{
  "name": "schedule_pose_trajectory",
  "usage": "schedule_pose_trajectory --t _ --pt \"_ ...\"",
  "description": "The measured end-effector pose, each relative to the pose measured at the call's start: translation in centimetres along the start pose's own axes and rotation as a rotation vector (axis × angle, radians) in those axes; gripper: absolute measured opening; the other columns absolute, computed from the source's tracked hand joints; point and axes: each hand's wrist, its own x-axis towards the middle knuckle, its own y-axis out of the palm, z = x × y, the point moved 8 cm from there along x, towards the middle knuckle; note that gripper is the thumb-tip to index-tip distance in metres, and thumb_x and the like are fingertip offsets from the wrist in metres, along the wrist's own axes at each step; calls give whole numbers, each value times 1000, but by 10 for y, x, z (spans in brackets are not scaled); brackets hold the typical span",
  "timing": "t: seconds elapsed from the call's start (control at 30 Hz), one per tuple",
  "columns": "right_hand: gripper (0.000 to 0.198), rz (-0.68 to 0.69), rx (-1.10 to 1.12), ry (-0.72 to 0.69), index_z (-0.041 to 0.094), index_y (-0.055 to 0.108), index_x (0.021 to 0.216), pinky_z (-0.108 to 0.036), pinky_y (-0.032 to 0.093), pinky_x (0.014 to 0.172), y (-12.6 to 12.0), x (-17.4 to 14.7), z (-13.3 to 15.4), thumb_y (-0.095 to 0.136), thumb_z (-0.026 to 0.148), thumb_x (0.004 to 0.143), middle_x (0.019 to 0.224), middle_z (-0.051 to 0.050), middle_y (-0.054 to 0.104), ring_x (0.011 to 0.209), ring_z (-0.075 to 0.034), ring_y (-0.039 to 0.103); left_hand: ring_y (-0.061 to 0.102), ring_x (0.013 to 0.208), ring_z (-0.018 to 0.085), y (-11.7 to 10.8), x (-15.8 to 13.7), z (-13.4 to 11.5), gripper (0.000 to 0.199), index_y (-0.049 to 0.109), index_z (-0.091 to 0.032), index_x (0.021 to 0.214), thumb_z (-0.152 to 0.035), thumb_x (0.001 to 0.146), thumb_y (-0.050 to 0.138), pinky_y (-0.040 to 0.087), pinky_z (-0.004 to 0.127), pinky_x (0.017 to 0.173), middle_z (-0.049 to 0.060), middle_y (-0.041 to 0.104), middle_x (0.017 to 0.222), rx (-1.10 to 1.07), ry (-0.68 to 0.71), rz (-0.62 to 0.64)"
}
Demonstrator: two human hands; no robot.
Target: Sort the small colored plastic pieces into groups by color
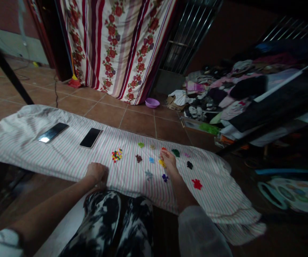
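My right hand (169, 160) reaches over the small colour piles, thumb and fingers pinched together beside the orange pile (163, 149). What the pinch holds, if anything, is too small to make out. Just under that hand lies a yellow pile (161, 163). My left hand (97, 173) is curled closed at the cloth's near edge, its palm hidden. Closest to it is a mixed heap of small coloured pieces (116, 155), perhaps beads. Around my right hand are light blue (151, 160), dark green (175, 152), dark blue (165, 177) and black (189, 165) piles.
A striped cloth (127, 175) covers the low surface. Two phones, one shiny (52, 132) and one dark (91, 137), lie at its left. A red pile (197, 184) is on the right. Beyond are a purple basin (152, 103), a floral curtain (113, 46) and heaped clothes (223, 85).
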Motion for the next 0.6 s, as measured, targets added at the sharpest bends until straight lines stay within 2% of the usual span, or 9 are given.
schedule_pose_trajectory --t 0.17,0.27,0.4,0.6 --pt "27 380 -98 -83 19 70 88 -28 53 64 113 -56 15 65 38 71 72 -1 69 66 -16 64 66 107 27 -4 -6 0 32 73 -15 104 -15 85 47 50 35 85 19 72 106 -10 -8 -14" --pt "20 508 -227 -206 22 72 90 -31 54 79 161 -81 29 60 26 75 86 -1 73 83 -18 67 67 107 28 -6 -8 -1 33 73 -13 104 -14 85 45 50 36 86 19 72 106 -13 -1 -14" --pt "25 498 -425 -256 24 73 90 -30 50 88 196 -86 37 57 12 76 99 -2 72 93 -18 66 66 109 30 -9 -13 -1 36 72 -11 106 -12 85 43 50 40 88 21 72 107 -10 23 -25" --pt "27 494 -602 -305 20 74 91 -34 47 93 222 -79 35 52 7 81 99 -8 72 99 -22 65 66 106 33 -7 -7 -4 35 72 -8 106 -10 84 45 48 47 91 25 69 112 -18 59 -8"
